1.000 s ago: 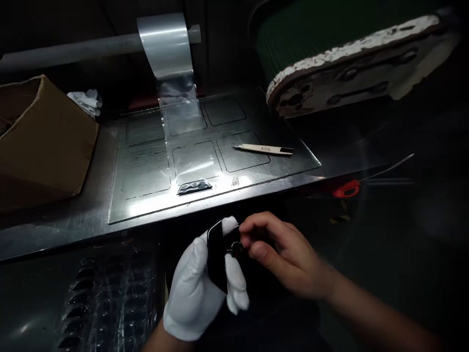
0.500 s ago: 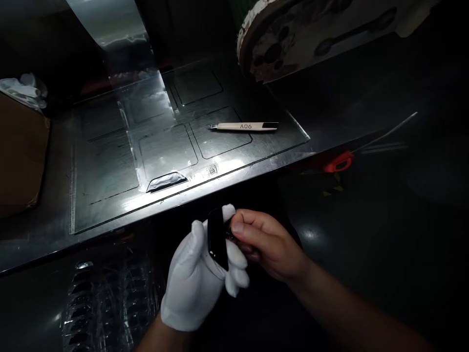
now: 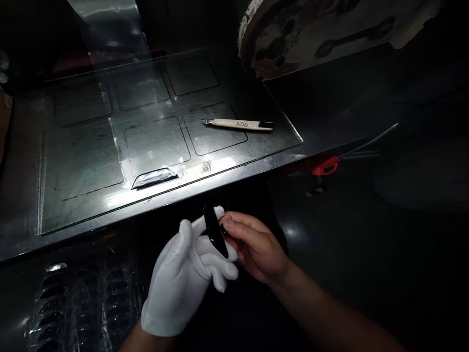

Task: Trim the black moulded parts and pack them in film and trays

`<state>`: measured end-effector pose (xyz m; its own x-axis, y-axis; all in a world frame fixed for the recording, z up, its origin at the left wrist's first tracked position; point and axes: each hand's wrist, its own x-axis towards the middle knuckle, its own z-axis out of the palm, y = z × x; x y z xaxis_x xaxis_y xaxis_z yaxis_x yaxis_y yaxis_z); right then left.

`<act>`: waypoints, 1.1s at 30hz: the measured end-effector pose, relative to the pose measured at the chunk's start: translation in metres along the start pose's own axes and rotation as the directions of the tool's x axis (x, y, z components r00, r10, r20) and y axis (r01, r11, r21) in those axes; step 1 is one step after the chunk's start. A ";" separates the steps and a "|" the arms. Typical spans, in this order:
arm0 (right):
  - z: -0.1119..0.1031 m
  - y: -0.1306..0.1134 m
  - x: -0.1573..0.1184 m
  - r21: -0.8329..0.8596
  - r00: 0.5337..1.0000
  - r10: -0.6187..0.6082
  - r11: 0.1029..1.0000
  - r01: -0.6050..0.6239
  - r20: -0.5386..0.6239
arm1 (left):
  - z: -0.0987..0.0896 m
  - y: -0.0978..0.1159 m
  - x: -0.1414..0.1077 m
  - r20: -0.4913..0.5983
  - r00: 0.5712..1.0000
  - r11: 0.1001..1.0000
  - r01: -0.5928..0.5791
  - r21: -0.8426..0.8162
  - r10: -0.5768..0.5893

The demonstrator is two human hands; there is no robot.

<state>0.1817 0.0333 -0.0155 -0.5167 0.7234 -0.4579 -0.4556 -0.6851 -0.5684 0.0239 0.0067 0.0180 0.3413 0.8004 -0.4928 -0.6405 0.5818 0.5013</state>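
A glossy black piece (image 3: 215,232) is held upright and slightly tilted, below the front edge of the metal table. My left hand (image 3: 186,269), in a white glove, has its fingers behind the piece and its thumb raised apart from it. My bare right hand (image 3: 254,242) pinches the right side of the piece between thumb and fingers. On the table lies a pen-like knife marked A06 (image 3: 238,124), its tip to the left. Nearer the front edge rests a trapezoid piece with a silvery surface (image 3: 154,177).
A clear sheet (image 3: 47,161) with black outlines covers the metal table (image 3: 18,239). A large wheel-like machine part (image 3: 276,49) overhangs at the upper right. Clear trays of dark pieces (image 3: 51,320) stand lower left. A red handle (image 3: 327,166) shows beyond the table's edge.
The view has shifted, so the table items sit further left. The black piece has turned more edge-on and tilted, and my left thumb stands further from it.
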 end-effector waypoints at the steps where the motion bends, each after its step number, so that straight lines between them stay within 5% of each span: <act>1: 0.000 0.000 0.000 -0.016 1.000 0.001 1.000 -0.001 -0.008 | -0.001 0.000 0.000 0.001 1.000 1.000 0.000 0.002 0.000; 11: -0.002 0.008 0.000 -0.174 0.999 -0.050 0.983 0.051 0.012 | -0.012 -0.003 -0.005 0.108 0.992 0.998 -0.058 0.001 0.058; 15: -0.003 0.005 -0.004 -0.359 0.992 -0.121 0.925 0.129 0.045 | -0.018 0.000 -0.009 0.153 0.988 0.997 -0.033 0.071 0.022; 19: -0.001 -0.005 -0.007 -0.623 0.913 -0.344 0.672 0.401 0.218 | -0.030 0.003 -0.013 0.220 0.974 0.985 0.020 0.170 -0.057; 22: 0.000 -0.011 -0.009 -0.657 0.837 -0.422 0.527 0.539 0.348 | -0.040 0.004 -0.017 0.265 0.962 0.967 -0.005 0.253 -0.064; 29: 0.001 -0.011 -0.009 -0.632 0.804 -0.443 0.504 0.589 0.396 | -0.043 0.002 -0.016 0.332 0.943 0.971 -0.069 0.229 -0.011; 33: -0.001 -0.010 -0.009 -0.604 0.730 -0.569 0.445 0.661 0.379 | -0.045 -0.009 -0.011 0.228 0.969 0.989 -0.116 0.091 0.093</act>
<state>0.1915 0.0335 -0.0062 -0.3926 0.8855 0.2486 -0.1064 0.2247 -0.9686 -0.0046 -0.0137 -0.0133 0.4280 0.8628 -0.2690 -0.6102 0.4955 0.6182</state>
